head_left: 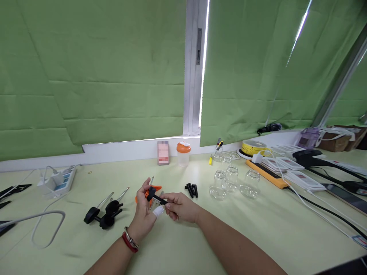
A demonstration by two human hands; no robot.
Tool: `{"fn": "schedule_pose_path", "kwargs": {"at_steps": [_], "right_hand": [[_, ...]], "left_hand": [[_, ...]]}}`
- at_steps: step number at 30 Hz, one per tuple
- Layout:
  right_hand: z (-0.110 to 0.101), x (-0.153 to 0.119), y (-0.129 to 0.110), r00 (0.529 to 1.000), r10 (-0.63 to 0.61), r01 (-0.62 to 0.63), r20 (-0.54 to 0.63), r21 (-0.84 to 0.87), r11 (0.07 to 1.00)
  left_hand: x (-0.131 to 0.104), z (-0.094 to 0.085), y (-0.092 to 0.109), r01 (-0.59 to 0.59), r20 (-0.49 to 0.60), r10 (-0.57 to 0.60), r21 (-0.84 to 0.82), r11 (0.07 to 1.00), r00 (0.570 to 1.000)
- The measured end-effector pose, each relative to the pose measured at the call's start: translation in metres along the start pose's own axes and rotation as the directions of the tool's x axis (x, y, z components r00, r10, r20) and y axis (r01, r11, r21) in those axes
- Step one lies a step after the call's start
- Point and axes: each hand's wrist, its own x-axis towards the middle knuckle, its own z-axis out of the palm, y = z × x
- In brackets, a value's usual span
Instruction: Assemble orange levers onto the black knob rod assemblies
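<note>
My left hand, with a white wrap on its thumb, is closed around the round end of a black knob-like part with a stem. My right hand pinches the stem's other end. Orange pieces and thin metal rods show behind my fingers, partly hidden, so I cannot tell whether they are held or lying on the table. To the left lie several black round parts, with metal rods sticking out of them. Short black cylinders rest right of my hands.
Several glass jars stand at the right. Toward the back are a cup with an orange lid, a pinkish box and yellow tape. A power strip with white cables sits left; an orange-edged strip and a phone lie right.
</note>
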Motion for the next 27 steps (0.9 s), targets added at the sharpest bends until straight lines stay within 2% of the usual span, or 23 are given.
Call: {"fn": "schedule_pose_path", "kwargs": {"at_steps": [8,13,16,22,27], "right_hand": [[0.002,0.001,0.002,1.000,-0.004,0.001,0.013,0.237,0.971],[0.005,-0.002,-0.003,1.000,-0.020,0.021,-0.007,0.225,0.974],[0.008,-0.004,-0.008,0.999,-0.032,0.033,-0.010,0.199,0.980],[0.013,-0.004,-0.009,0.999,0.005,0.004,-0.037,0.245,0.970],[0.018,-0.003,-0.009,0.999,0.026,-0.011,-0.044,0.310,0.951]], "left_hand": [[-0.001,-0.002,0.005,-0.061,0.040,0.054,0.202,0.977,0.998],[0.002,-0.003,0.000,-0.057,-0.066,0.067,0.136,0.989,0.996],[0.002,-0.003,-0.002,-0.054,-0.085,0.063,0.110,0.992,0.994],[0.002,-0.004,-0.006,-0.083,-0.049,0.096,0.219,0.972,0.994],[-0.001,-0.001,-0.007,-0.128,0.035,0.124,0.315,0.940,0.992]]}}
